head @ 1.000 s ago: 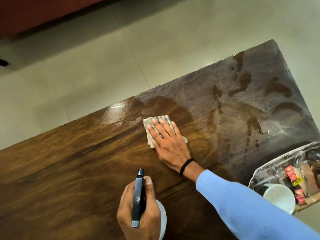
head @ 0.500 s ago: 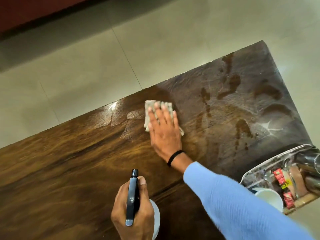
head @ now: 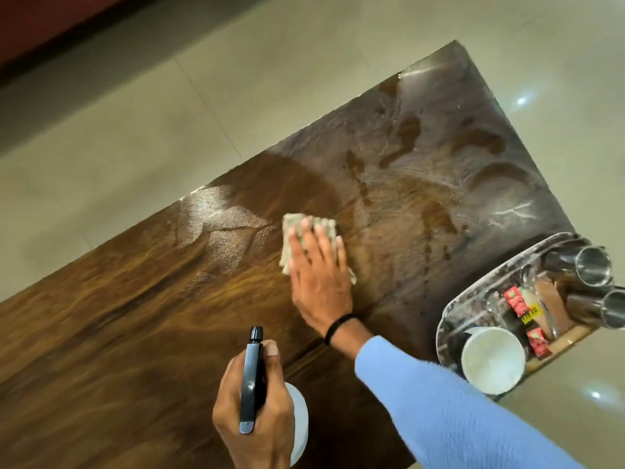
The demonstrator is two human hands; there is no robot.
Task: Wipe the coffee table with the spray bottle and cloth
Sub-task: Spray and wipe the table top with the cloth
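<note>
**Cloth flat under right grip, mid-tabletop; bottle in left**

Right grip lies flat with fingers straight and slightly spread. It presses a folded pale cloth onto the dark wooden tabletop, about midway along and toward the far edge. Cloth corners show past the fingertips and at both sides of the palm. Black band on that wrist, light blue sleeve behind it.

Left grip is clamped round the spray bottle by the near edge, thumb beside the black head, nozzle pointing away. The white body shows below the hand. Cannot tell whether the bottle rests on the wood.

Wet streaks and dark patches cover the right half of the top. A pale smear lies just left of the cloth.

At the right end is a metal tray holding a white cup, two steel tumblers and red sachets. Beige tiled floor beyond.
</note>
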